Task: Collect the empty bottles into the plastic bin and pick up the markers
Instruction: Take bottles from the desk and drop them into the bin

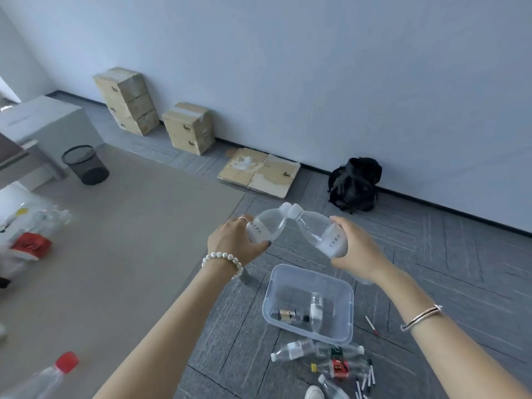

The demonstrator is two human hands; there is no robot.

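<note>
Head view, we log operator's body only. Both forearms bare to frame edge, no sleeves visible.

Left hand [234, 243]: thin pale ring [243, 218] on one finger (which finger, we can't say for certain). Thumbnail dark, looks like dark polish; other nails not visible. Left wrist carries a bead bracelet [223, 259], round off-white beads w/ a glossy, pearl-like look, single strand, beads approx equal in size.

Right hand [357, 254]: no rings seen from this side. Right wrist carries a slim metal bangle [421, 317], silver-toned, appears as two thin bands running close together w/ a small crossing or clasp at the upper end.
</note>
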